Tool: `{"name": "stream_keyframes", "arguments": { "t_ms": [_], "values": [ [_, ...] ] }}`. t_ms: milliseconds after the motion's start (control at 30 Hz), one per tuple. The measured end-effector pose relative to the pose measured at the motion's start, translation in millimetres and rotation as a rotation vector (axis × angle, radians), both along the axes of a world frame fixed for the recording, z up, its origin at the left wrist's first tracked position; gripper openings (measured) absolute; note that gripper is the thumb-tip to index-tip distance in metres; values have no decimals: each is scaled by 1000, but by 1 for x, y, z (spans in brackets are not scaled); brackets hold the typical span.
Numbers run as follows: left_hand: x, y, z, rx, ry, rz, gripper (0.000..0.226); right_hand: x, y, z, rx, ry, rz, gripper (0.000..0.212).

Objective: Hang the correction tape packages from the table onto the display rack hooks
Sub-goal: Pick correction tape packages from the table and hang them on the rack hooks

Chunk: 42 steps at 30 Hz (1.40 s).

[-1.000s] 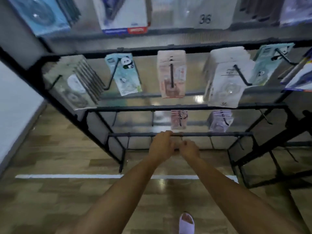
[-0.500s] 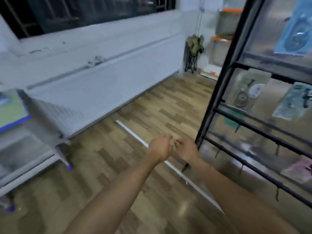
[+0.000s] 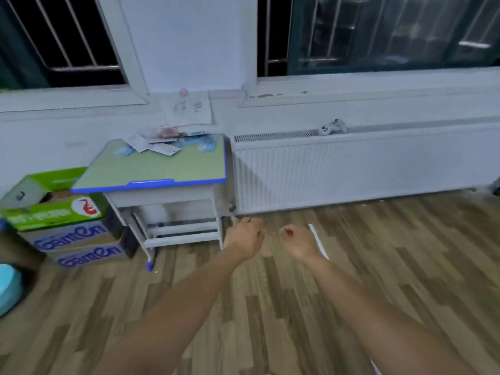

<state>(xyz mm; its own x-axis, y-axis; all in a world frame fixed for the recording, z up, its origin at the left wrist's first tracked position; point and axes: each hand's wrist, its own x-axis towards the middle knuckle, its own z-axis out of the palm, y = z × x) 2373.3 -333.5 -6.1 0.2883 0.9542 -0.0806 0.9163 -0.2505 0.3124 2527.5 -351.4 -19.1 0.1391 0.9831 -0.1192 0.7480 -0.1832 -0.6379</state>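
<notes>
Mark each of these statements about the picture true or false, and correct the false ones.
1. Both hands hold nothing. True: the left hand and the right hand are loosely curled, with nothing in them.
2. The packages lie at the far end of the table. True: the packages are scattered near the wall end of the table.
3. The table stands to the right of the radiator. False: the table is left of the radiator.
4. The display rack fills the middle of the view. False: no rack is in view; a wall and windows are ahead.
5. Cardboard boxes are stacked left of the table. True: the boxes sit on the floor there.
</notes>
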Motion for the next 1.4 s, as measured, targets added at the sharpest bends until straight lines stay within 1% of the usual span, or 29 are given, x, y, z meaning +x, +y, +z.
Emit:
{"name": "stream_keyframes", "arguments": {
  "t_ms": [200, 400, 467, 567, 667, 767, 833, 967, 1067, 1167, 1267, 1300, 1333, 1400],
  "values": [
    [-69, 106, 15, -5, -32, 251, 42, -66, 136, 7, 8, -8, 169, 28],
    [-152, 188, -3, -35, -52, 424, 46, -155, 236, -13, -30, -40, 326, 32],
    [-176, 213, -9, -45, -61, 454, 48, -179, 261, -17, -50, -45, 352, 29],
    [-223, 269, -17, -40, -67, 462, 48, -224, 316, -29, -53, -5, 333, 25],
    [-270, 322, -17, -77, -34, 474, 47, -268, 370, -31, -76, -4, 317, 24],
    [-311, 372, -15, -79, 29, 467, 48, -306, 419, -34, -104, 44, 302, 22],
    [-332, 401, -17, -99, 22, 490, 49, -325, 447, -35, -138, 35, 301, 24],
    [-365, 458, -29, -129, 11, 536, 50, -352, 504, -44, -192, 6, 321, 39],
    [-386, 509, -39, -137, -26, 608, 53, -370, 557, -54, -181, -38, 329, 48],
    [-405, 558, -49, -144, -60, 695, 56, -388, 611, -61, -124, -51, 332, 49],
    [-421, 602, -54, -165, -93, 789, 59, -410, 656, -65, -106, -117, 369, 47],
    [-426, 615, -56, -166, -107, 814, 61, -416, 668, -67, -125, -133, 394, 51],
    [-430, 627, -58, -168, -114, 832, 62, -422, 677, -70, -172, -153, 430, 61],
    [-436, 648, -63, -189, -106, 854, 63, -430, 690, -77, -315, -219, 528, 89]
  ]
}}
